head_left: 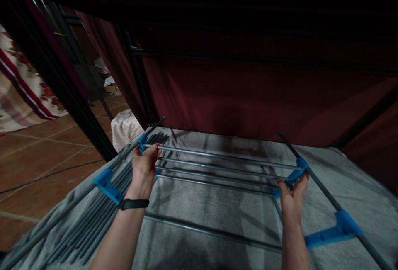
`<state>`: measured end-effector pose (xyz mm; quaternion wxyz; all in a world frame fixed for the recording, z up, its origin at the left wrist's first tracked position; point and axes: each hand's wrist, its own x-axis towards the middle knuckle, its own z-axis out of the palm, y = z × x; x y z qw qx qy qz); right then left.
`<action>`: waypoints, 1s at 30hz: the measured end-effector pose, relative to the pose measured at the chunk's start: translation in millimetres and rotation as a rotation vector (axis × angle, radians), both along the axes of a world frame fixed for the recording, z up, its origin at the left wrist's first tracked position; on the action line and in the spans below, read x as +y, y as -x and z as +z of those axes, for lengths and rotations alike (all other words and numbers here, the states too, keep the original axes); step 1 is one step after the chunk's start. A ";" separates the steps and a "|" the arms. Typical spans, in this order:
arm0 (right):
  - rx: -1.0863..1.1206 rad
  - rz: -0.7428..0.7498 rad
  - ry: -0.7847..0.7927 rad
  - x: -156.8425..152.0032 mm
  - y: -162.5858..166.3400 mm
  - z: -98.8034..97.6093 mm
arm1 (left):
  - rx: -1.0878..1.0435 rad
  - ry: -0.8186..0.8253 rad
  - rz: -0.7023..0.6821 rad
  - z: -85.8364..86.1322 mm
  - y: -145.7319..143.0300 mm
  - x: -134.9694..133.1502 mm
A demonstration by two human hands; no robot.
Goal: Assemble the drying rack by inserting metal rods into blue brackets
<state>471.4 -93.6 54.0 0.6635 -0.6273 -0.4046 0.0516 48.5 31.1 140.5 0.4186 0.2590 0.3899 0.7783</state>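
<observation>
A frame of grey tubes and blue plastic brackets stands before me, with several thin crossbars between its sides. My left hand (144, 165) is closed on the left end of the uppermost crossbar (217, 156), beside a blue bracket (142, 142) on the left side pole (70, 205). Fingers of my right hand (292, 203) wrap around the right-hand blue bracket (301, 164), which sits on the right side pole (325, 193). Nearer to me are a lower left bracket (108, 185) and a lower right bracket (334, 229), each sticking inward. A black band (135, 204) circles my left wrist.
Several loose grey tubes (102, 210) lie along the left of the grey blanket (199, 212). Dark metal posts (66, 83) and a maroon curtain (217, 96) enclose the bed. Beyond the left post are a tiled floor (59, 154) and a floral cloth (31, 75).
</observation>
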 end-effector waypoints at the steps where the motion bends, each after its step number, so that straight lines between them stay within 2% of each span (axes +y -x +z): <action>1: -0.003 -0.002 0.000 0.2 -0.3 -0.2 | 0.004 0.002 0.002 1.0 0.2 0.6; 21: -0.002 -0.014 0.041 -0.4 -3.8 -1.6 | 0.032 0.001 0.072 2.3 -1.9 3.2; 30: 0.020 0.016 0.027 -2.6 1.7 7.6 | 0.068 0.016 0.076 4.8 -2.2 -1.2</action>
